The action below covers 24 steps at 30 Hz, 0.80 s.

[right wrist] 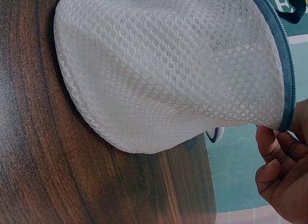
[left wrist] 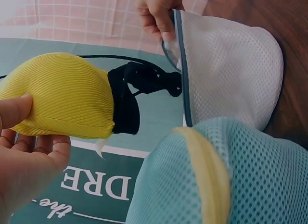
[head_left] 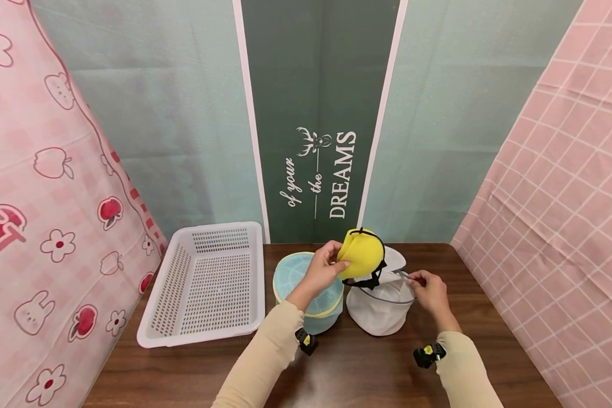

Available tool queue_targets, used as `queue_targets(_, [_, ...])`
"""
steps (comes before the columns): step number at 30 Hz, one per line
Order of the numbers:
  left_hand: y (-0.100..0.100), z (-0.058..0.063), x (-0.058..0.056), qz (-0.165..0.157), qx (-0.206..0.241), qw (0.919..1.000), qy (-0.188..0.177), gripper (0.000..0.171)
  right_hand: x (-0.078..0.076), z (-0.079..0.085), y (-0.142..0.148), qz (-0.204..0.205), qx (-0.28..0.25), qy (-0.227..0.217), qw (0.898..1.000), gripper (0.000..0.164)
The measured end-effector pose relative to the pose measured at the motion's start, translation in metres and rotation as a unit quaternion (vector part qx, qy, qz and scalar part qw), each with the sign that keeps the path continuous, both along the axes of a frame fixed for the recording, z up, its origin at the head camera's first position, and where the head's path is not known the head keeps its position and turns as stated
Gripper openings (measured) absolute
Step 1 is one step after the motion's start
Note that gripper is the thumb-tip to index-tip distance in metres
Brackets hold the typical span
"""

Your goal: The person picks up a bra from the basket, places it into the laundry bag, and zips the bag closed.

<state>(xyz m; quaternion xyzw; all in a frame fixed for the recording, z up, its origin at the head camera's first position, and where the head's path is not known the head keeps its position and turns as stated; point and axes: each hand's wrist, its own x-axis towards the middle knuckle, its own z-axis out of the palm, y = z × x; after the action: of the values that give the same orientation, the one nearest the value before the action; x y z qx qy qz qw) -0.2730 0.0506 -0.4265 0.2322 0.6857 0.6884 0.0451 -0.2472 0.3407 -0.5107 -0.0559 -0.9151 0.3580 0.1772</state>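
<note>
My left hand (head_left: 326, 267) pinches a yellow ribbed bra (head_left: 362, 254) with black straps, thumb on one face and fingers beneath. It hangs over the near-left rim of a white mesh laundry bag (head_left: 377, 314), its black straps (left wrist: 144, 80) trailing toward the bag's mouth. That bag stands unzipped, its lid flap (head_left: 394, 258) raised at the back. On the grey-blue zipper rim at the right, my right hand (head_left: 429, 292) pinches the edge. Below my left forearm sits a light blue mesh laundry bag (head_left: 290, 269) with yellow zipper trim (left wrist: 207, 171).
A white perforated plastic basket (head_left: 259, 283) stands at the left of the brown wooden table (head_left: 367, 374). Behind the table hangs a green printed curtain (head_left: 321, 85). Pink cloths hang along both sides, one with a white grid (head_left: 556, 198).
</note>
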Motion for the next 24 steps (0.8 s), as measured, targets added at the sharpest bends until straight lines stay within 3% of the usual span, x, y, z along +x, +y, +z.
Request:
queue_targets(7, [0.005,0.019,0.013,-0.01,-0.028,0.9995,0.009,0.02,0.0,0.002,-0.002,0.003,-0.005,0.002,1.0,0.004])
queue_targets(14, [0.022,-0.008,-0.007,-0.02,-0.049,0.9985,0.013,0.022,0.0,0.002,-0.004,0.002,-0.002,0.015,1.0,0.005])
queue_targets(24, [0.032,-0.015,-0.012,-0.032,-0.092,0.9945,0.037,0.019,-0.001,0.002,-0.006,0.004,0.004,0.019,1.0,0.004])
